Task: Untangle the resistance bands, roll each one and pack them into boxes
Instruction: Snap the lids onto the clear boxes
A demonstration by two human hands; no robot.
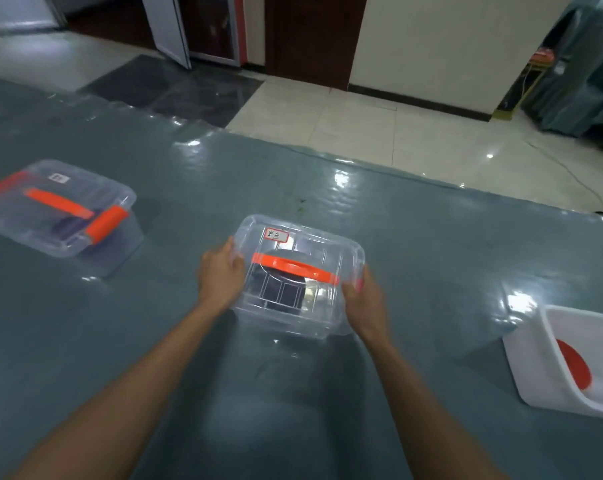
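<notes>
The glossy grey-green table (431, 244) looks slick, so a box pushed off-centre could skate away. At 4 o'clock a white tub (525, 362) holds something red (574, 365), perhaps a band still unpacked. At 10 o'clock the far box (50, 216) shows a purple roll (66, 225). The centre box (314, 306), with the black band (279, 292) rolled inside, is clamped at 9 o'clock by the left hand (220, 275) and at 3 o'clock by the right hand (362, 299), fingers curled on its lid edges. Uneven pressure may leave one side unlatched, and the lid could spring open
</notes>
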